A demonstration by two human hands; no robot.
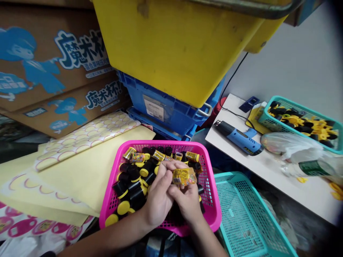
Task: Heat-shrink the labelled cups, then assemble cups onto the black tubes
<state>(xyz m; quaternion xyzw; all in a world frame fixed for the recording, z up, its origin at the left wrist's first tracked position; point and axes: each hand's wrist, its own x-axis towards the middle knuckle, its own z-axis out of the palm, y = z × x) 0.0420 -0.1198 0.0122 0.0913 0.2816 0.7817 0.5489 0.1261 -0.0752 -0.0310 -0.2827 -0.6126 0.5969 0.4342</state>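
Both my hands meet over the pink basket [107,200]. Between them is a small cylinder in a shiny yellow printed wrapper [184,176]. My left hand [159,196] curls round its left end, with the thumb close against it. My right hand [189,201] supports it from below, its fingers bent under it and partly hidden. Below my hands, the basket holds many small black cylinders with yellow caps [136,194]. Several yellow-wrapped cylinders [159,155] lie along its far side.
A teal basket [241,214] stands to the right. On the white table [278,178] lie a blue heat gun [241,137], a plastic bottle [308,167] and a teal basket of black and yellow parts [302,121]. Sticker sheets [88,139], cartons [53,60] and a yellow crate [171,50] surround the left and back.
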